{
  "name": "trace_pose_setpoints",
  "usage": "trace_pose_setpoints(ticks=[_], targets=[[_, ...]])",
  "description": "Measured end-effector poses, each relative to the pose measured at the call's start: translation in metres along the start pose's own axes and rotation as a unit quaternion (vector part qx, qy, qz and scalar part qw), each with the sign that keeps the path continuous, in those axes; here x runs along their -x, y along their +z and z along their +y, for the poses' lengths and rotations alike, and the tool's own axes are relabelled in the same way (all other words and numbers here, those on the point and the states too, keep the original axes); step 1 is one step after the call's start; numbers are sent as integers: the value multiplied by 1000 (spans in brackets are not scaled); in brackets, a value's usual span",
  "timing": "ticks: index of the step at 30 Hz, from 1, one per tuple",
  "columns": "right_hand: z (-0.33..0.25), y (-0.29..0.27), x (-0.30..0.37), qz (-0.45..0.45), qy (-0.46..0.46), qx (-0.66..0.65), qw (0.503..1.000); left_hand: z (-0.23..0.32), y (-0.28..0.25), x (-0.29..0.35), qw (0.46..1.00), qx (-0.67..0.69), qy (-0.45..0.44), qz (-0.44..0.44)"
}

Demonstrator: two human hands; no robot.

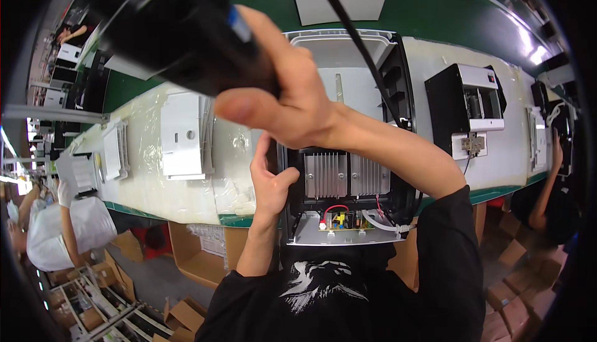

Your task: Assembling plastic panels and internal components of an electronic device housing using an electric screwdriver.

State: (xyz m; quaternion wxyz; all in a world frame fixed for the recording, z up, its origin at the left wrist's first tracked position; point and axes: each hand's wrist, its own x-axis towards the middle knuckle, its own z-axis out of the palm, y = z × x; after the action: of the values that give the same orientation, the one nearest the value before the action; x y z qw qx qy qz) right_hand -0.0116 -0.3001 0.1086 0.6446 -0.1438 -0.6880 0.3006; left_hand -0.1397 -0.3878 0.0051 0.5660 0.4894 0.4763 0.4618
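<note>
My right hand (298, 102) is raised close to the camera, its fingers wrapped round a thick black handheld power tool (186, 37) with a small blue patch. The tool's working end cannot be made out. Below it, my left hand (272, 186) has thumb and forefinger apart, the thumb against the left rim of an open appliance housing (407, 87); the right hand covers some of its fingertips. Inside the housing are finned metal heat sinks (326, 175). A small circuit board (342, 220) with red and white wires lies at its near end, on a light panel (305, 235).
A black cable (348, 25) slants down across the housing. White panels (181, 135) lie left on the bench; a black-and-white unit (463, 102) stands right. Another unit (341, 5) is on the green surface beyond. People (62, 224) work at both sides. Cardboard boxes (202, 252) sit below.
</note>
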Motion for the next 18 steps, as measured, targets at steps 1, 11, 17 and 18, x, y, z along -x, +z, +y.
trace_pose_setpoints(ticks=[1, 11, 17, 18], targets=[[1, -1, 1, -3, 0, -1, 1000, 8, 6, 1, 999, 37, -16, -1], [5, 4, 4, 44, -13, -25, 999, 8, 6, 2, 1000, -16, 6, 19], [4, 2, 4, 32, -2, -19, 999, 4, 4, 1, 1000, -15, 9, 14], [6, 3, 4, 32, 0, -19, 999, 4, 3, 1, 1000, -10, 0, 13]])
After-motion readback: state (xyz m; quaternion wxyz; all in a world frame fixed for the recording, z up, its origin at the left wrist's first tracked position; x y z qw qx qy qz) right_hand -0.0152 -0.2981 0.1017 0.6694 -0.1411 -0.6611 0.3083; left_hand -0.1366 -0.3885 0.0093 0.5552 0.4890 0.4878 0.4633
